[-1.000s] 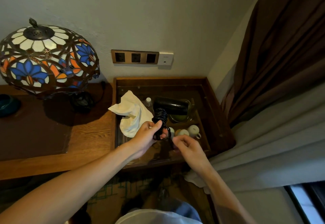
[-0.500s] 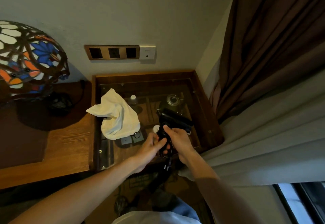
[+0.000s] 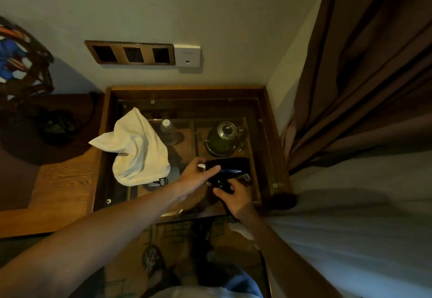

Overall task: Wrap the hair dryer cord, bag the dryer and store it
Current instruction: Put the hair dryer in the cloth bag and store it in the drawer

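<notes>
The black hair dryer [image 3: 230, 166] is held low over the glass-topped side table [image 3: 268, 134]. My right hand [image 3: 235, 198] grips its handle, where the black cord [image 3: 221, 184] is wound in a bundle. My left hand [image 3: 198, 172] lies flat against the left end of the dryer body, fingers stretched out across it. A loose end of cord drops below my right wrist. A crumpled white cloth bag [image 3: 135, 150] with a drawstring lies on the glass to the left of both hands.
Under the glass sit a green kettle [image 3: 223, 139], a small bottle [image 3: 166, 125] and trays. A stained-glass lamp [image 3: 18, 63] stands on the wooden desk at left. Sockets [image 3: 131, 52] are on the wall. Brown curtain and white bedding fill the right side.
My view has swung right and down. My left hand left the cord bundle and spread flat against the dryer body, while my right hand took over the wound handle.
</notes>
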